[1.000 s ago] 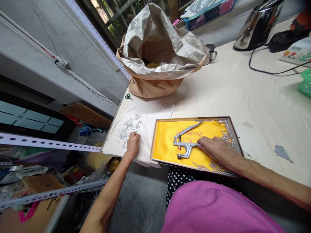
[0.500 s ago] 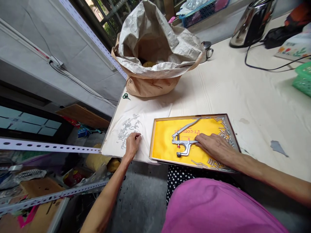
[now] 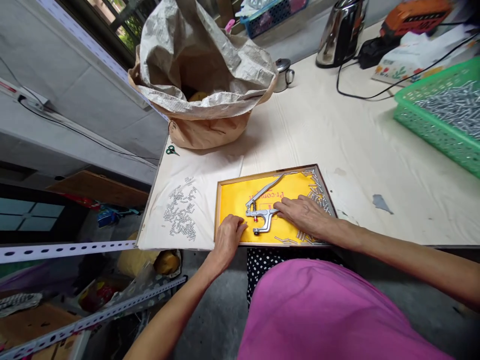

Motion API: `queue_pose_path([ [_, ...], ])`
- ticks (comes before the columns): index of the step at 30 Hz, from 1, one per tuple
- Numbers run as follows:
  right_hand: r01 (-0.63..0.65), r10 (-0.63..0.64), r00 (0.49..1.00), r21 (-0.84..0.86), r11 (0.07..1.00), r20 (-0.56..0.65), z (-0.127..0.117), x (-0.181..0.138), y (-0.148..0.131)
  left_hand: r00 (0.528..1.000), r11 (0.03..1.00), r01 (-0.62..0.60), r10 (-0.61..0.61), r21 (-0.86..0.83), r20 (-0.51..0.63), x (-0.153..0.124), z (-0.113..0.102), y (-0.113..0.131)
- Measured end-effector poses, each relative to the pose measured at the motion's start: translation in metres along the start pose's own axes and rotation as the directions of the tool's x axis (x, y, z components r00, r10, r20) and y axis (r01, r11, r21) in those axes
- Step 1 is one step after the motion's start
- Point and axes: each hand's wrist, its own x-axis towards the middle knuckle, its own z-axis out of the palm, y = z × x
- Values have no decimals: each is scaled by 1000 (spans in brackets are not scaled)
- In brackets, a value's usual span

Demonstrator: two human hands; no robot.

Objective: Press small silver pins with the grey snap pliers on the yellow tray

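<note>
A wooden-framed tray (image 3: 229,197) with a yellow bottom lies at the table's near edge. Silver hand pliers (image 3: 260,215) rest in it, jaw toward me. My right hand (image 3: 304,214) lies over the pliers' lower handle and holds it down. My left hand (image 3: 228,236) sits on the tray's left side, its fingers pinched together just left of the jaw; what they hold is too small to see. Small metal pieces (image 3: 319,194) line the tray's right side. More of them (image 3: 180,214) are scattered on a white cloth left of the tray.
A big paper sack (image 3: 202,95) stands behind the cloth, with green scissors (image 3: 172,150) beside it. A green basket (image 3: 423,125) of metal pieces is at far right. A kettle (image 3: 339,30), a black cable and a small metal cup (image 3: 284,72) are at the back. A perforated rail (image 3: 67,247) runs lower left.
My left hand has left the pile on the white cloth and moved right into the tray, up to the pliers' jaw. My right hand stays on the pliers. The view has swung right.
</note>
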Motion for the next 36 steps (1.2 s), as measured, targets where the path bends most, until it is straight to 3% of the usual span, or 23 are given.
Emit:
queue_pose_path([
  [3,-5,4,1000,-18,1000,-18,1,-3,-2,997,982,-82,80,171,20,-5,1,6],
  [5,-11,11,999,-19,1000,-31,0,-4,-3,994,974,-109,106,198,25,-6,1,11],
  [7,3,-3,999,-10,1000,-45,-1,-4,-5,996,991,-85,84,102,12,-4,-2,14],
  [9,34,-34,998,2,999,-62,-2,-4,-6,999,992,40,-38,-123,19,0,-6,17],
  [11,58,-57,995,8,998,-85,-4,-4,-8,966,877,260,-229,-404,123,6,-11,19],
  [14,66,-65,992,6,998,-109,-6,-6,-10,857,566,513,-389,-645,339,10,-15,22],
  [16,66,-67,992,-5,998,-105,-8,-7,-11,820,446,562,-413,-697,397,9,-14,25],
  [19,71,-72,994,-19,997,-86,-9,-9,-12,802,371,575,-433,-729,412,7,-10,30],
  [29,84,-93,988,-74,994,-121,-5,-7,-9,764,368,625,-469,-689,443,9,-8,40],
  [36,85,-95,988,-84,993,-120,-4,-5,-11,784,518,621,-403,-588,472,12,-10,34],
])
